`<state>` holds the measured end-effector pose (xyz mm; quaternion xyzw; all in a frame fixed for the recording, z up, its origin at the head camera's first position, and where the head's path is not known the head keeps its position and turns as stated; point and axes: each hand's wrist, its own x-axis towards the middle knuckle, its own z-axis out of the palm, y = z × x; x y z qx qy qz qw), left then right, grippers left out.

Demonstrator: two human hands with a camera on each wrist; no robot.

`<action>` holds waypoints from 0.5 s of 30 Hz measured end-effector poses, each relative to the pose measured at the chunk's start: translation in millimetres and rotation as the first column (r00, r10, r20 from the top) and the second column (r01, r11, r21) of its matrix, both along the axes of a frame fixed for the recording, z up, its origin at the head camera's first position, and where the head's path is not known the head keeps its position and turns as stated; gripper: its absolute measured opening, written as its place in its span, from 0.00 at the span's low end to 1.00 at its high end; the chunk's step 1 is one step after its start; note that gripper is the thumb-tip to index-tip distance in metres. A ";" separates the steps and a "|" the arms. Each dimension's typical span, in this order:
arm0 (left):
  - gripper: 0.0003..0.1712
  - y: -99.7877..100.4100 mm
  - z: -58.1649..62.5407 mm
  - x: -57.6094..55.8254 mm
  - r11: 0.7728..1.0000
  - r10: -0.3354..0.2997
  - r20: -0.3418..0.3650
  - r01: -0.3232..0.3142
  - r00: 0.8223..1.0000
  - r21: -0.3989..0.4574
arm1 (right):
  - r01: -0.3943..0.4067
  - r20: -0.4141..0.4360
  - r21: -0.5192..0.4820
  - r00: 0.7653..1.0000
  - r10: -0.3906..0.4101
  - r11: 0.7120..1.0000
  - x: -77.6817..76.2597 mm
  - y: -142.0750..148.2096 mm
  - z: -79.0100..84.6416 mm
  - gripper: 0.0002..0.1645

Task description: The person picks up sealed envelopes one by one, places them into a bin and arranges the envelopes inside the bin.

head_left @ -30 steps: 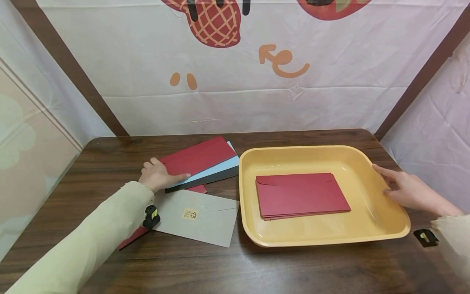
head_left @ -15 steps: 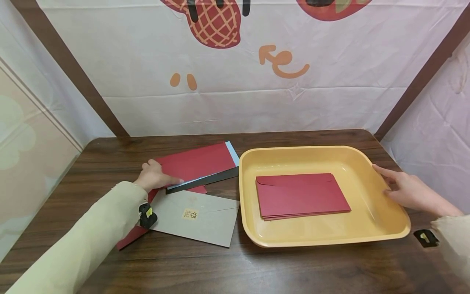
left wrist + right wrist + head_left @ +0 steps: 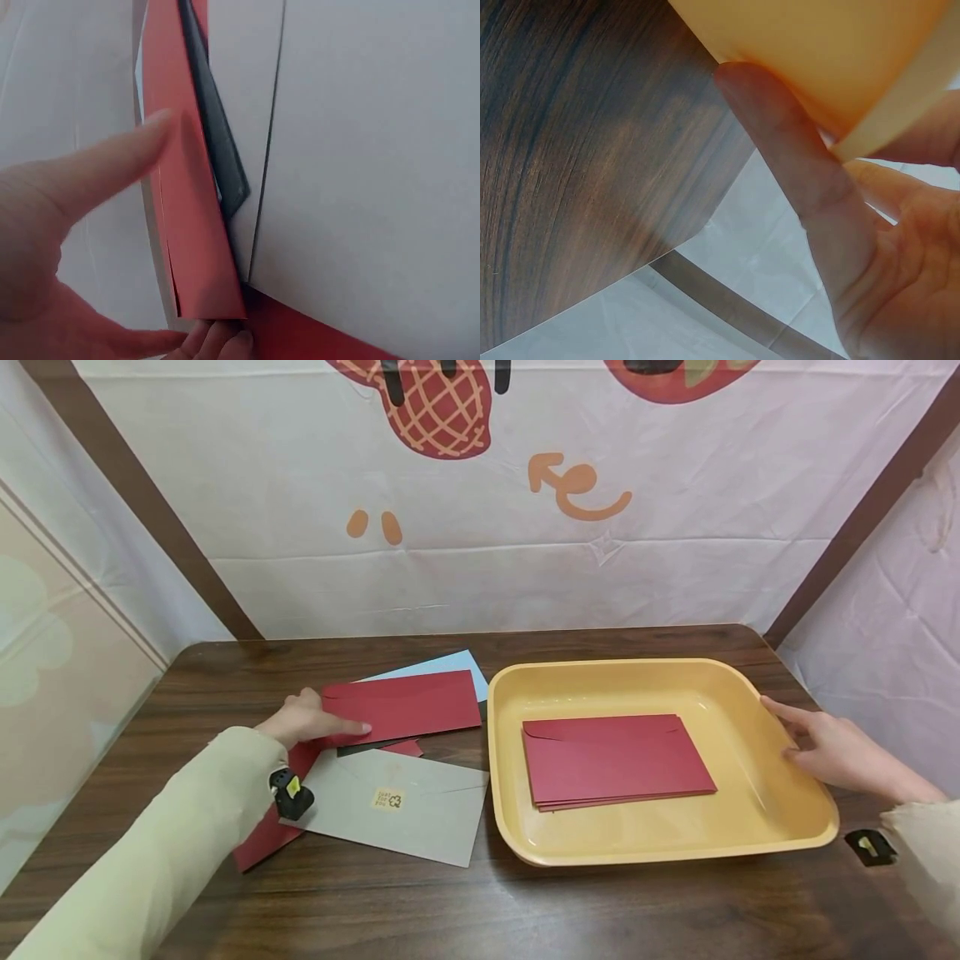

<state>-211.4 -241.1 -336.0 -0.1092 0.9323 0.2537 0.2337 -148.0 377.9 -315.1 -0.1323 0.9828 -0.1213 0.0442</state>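
Observation:
My left hand (image 3: 303, 718) holds a red envelope (image 3: 420, 702) by its left end. The thumb lies across its face, and the other fingers reach beneath the end, as the left wrist view shows. Partly under this envelope lie a light blue envelope (image 3: 459, 665) and a dark envelope (image 3: 217, 135). Nearer the front is a grey envelope (image 3: 427, 814) with a small "just for you" label. Another red envelope (image 3: 262, 839) pokes out under the left wrist. My right hand (image 3: 840, 747) grips the right rim of a yellow tray (image 3: 645, 856), with the thumb against its wall.
Inside the tray lies a small stack of red envelopes (image 3: 615, 756). Everything stands on a dark wooden table (image 3: 525, 910). A white printed cloth (image 3: 480, 585) hangs behind the table's far edge, and more cloth hangs at both sides.
My left hand has drawn the top red envelope left and toward the front, turning it straighter. More of the blue envelope shows behind it, less of the dark one. The right hand and tray stayed put.

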 end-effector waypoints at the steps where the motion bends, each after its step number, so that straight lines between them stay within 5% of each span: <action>1: 0.64 -0.5 -0.3 -0.2 1.000 0.010 -0.002 -0.010 1.000 0.004 | -0.001 -0.001 -0.001 1.000 0.001 1.000 0.1 0.0 0.0 0.42; 10: 0.62 -0.1 -3.9 -0.6 0.997 0.068 -0.037 -0.067 0.997 0.033 | 0.004 0.007 0.002 1.000 -0.004 1.000 0.4 -0.7 0.6 0.42; 15: 0.48 -1.9 -3.1 2.0 0.994 0.096 -0.108 -0.089 0.989 0.070 | 0.007 0.011 0.002 1.000 -0.007 1.000 0.2 -1.2 1.0 0.42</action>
